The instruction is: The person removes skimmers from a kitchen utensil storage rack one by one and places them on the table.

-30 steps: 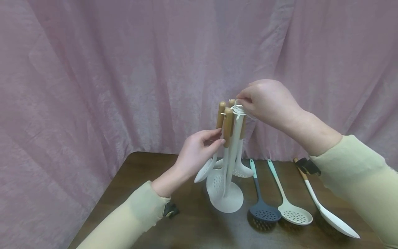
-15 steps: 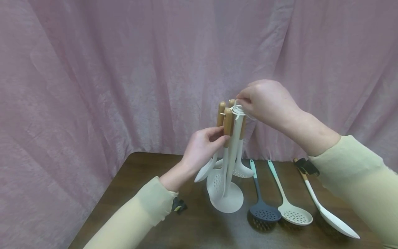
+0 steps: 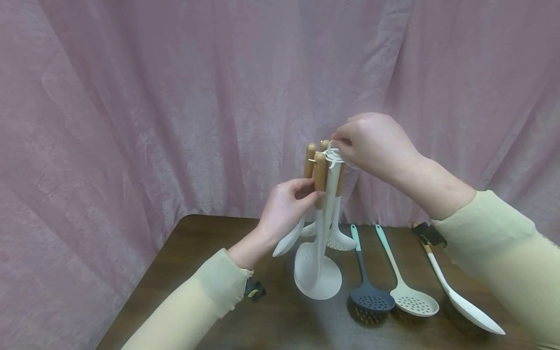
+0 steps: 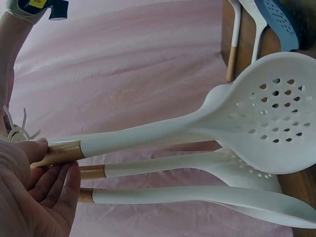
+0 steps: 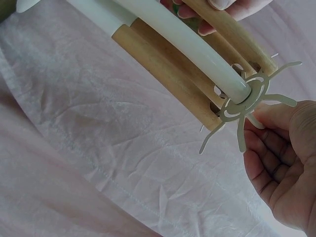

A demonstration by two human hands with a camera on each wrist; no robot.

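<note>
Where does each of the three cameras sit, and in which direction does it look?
Head: sits high, looks forward and down at the utensil stand, table and pink curtain; shows both hands and sleeves.
Left wrist: looks along the left hand at the slotted spoon it pinches by the handle.
Right wrist: looks at the right hand on the hook ring.
All three share the wooden handles.

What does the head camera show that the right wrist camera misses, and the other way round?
Only the head view shows the table, the dark blue skimmer, pale skimmer and white spoon lying on it, and the rack's round base. Only the right wrist view shows the rack's thin spoke hooks close up. Both show the right hand at the rack top, the left hand pinching a wooden handle, and the pink curtain.
</note>
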